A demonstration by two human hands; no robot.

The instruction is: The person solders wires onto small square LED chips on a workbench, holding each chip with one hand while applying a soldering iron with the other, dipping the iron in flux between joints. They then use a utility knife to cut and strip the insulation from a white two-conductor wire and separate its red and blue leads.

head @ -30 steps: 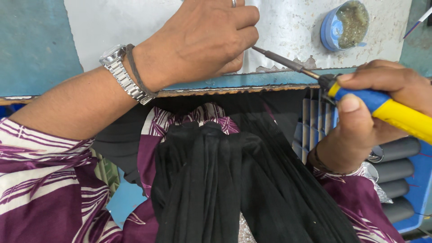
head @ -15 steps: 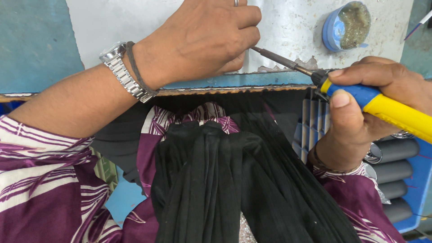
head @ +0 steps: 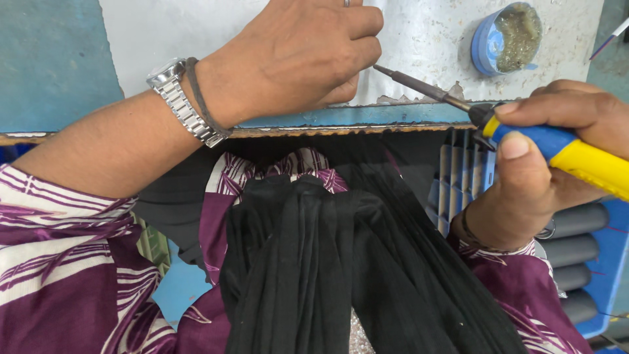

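My left hand (head: 298, 56) rests curled on a worn white metal sheet (head: 419, 39), fingers closed over something small that I cannot see. A silver watch and a dark band sit on that wrist. My right hand (head: 544, 164) grips a soldering iron (head: 563, 147) by its blue and yellow handle. Its dark metal tip (head: 393, 73) points left and ends just beside the left hand's fingers, above the sheet's ragged near edge.
A small round blue tin of greyish paste (head: 508, 36) stands on the sheet at the far right. The bench top (head: 46, 59) is teal. Black pleated cloth (head: 327, 262) covers my lap. A blue rack with grey cylinders (head: 576, 255) sits at the lower right.
The soldering iron has shifted slightly, its tip moving closer to the left hand's fingers. The left hand stays in place.
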